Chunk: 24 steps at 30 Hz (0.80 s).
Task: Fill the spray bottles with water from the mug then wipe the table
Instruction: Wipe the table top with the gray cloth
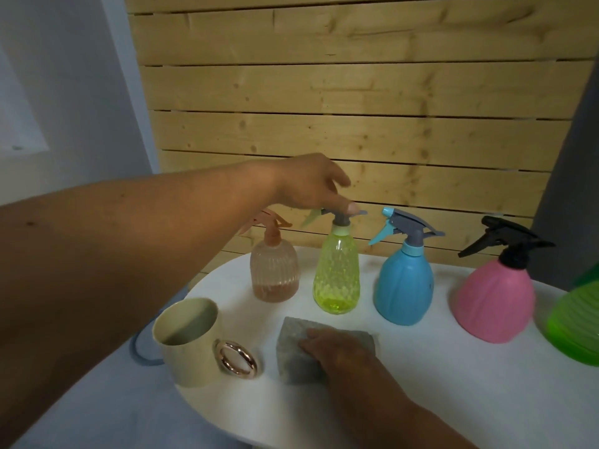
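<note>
White round table (421,400) holds a row of spray bottles in front of a wooden slat wall (356,92): peach ribbed bottle (274,270), yellow-green bottle (337,277), blue bottle (403,283), pink bottle (494,303), green bottle (577,322) cut by the frame edge. Left hand (311,186) reaches over, fingers pinched on the yellow-green bottle's grey sprayer head (342,217). Right hand (337,348) lies flat, fingers spread, pressing a grey cloth (291,351) onto the table near the front. Cream mug (188,341) with gold ring handle stands upright left of the cloth, near the table edge; some liquid shows in the peach and yellow-green bottles.
</note>
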Each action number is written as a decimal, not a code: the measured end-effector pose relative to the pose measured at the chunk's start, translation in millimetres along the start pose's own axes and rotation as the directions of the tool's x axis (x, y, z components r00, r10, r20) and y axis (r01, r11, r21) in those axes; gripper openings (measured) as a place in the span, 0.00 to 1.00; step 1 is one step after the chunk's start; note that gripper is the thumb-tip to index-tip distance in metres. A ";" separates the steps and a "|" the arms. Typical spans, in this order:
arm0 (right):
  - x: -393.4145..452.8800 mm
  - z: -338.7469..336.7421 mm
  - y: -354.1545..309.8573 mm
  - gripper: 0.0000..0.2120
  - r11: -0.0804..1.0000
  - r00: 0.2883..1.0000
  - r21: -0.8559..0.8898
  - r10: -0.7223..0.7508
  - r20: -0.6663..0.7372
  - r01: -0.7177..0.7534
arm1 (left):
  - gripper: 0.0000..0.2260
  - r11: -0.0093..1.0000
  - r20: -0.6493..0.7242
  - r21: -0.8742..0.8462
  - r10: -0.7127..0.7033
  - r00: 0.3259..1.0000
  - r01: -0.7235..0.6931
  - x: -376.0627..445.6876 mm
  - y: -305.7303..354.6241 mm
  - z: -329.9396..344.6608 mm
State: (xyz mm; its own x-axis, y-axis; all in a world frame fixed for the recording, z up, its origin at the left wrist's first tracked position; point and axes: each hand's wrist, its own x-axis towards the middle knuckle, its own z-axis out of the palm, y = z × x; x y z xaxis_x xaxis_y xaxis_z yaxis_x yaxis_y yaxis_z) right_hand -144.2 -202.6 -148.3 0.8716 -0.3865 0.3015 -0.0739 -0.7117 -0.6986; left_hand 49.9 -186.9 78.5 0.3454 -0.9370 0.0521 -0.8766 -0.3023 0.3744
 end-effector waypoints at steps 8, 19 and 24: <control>0.0 -3.6 18.9 0.22 0.895 0.976 -0.392 -0.184 0.113 0.215 | 0.10 0.993 0.020 0.094 0.067 0.998 -0.069 5.2 -4.7 2.1; 67.3 4.4 10.2 0.22 0.892 0.997 -0.444 0.072 -0.040 -0.082 | 0.11 0.998 -0.205 -0.001 0.064 0.977 -0.066 -14.4 23.4 -84.2; 120.2 4.7 19.5 0.13 0.912 0.974 -0.387 0.051 -0.222 -0.136 | 0.09 0.998 -0.235 0.024 0.058 0.970 -0.054 -9.6 24.9 -87.5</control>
State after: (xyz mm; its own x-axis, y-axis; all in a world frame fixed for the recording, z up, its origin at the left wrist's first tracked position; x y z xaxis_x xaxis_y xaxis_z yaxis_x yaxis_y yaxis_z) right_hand -38.6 -260.3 -128.7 0.7376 -0.5428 0.4017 -0.3735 -0.8236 -0.4269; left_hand 54.1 -170.2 168.3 0.3626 -0.8858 0.2897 -0.9018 -0.2550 0.3489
